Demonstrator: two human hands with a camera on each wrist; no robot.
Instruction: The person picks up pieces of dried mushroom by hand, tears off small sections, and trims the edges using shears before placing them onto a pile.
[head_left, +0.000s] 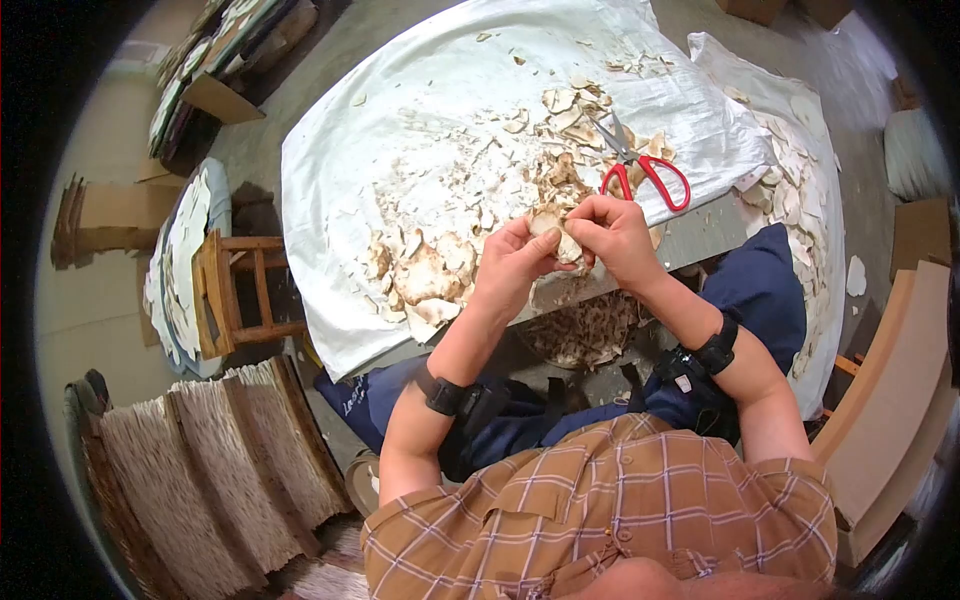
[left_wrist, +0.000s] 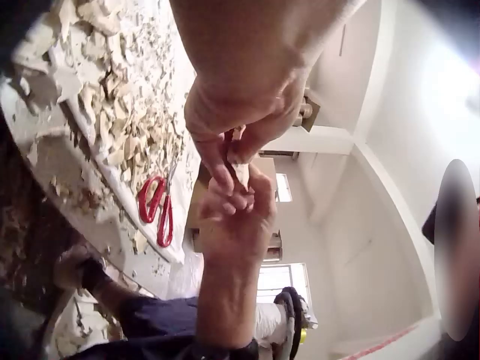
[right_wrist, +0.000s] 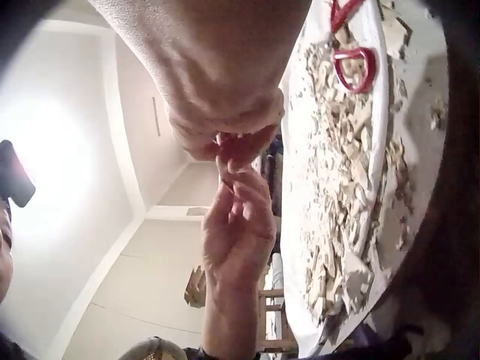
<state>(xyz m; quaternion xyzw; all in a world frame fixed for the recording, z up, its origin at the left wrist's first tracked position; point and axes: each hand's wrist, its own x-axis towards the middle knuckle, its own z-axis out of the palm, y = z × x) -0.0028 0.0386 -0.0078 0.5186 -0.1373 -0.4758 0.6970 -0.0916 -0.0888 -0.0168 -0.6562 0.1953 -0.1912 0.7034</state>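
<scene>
Both hands meet over the table's near edge around one pale, brownish flat piece (head_left: 560, 238). The left hand (head_left: 515, 262) pinches it from the left, thumb on top. From the right, the right hand (head_left: 617, 240) grips its other side with thumb and curled fingers. In the left wrist view the piece (left_wrist: 240, 171) shows as a thin edge between the left hand (left_wrist: 244, 97) and the right hand (left_wrist: 236, 232). Scissors (head_left: 650, 180) with red handles lie just beyond the right hand, blades apart. Brownish pieces (head_left: 560, 180) lie just beyond the fingers.
A white cloth (head_left: 330, 180) covers the table, strewn with flakes; larger pieces (head_left: 430, 275) are heaped at its left. Below the near edge is a container of brown scraps (head_left: 585, 335). A wooden stool (head_left: 262, 290) stands left, cardboard (head_left: 890, 390) right, and another cloth with pale pieces (head_left: 795, 190) beyond.
</scene>
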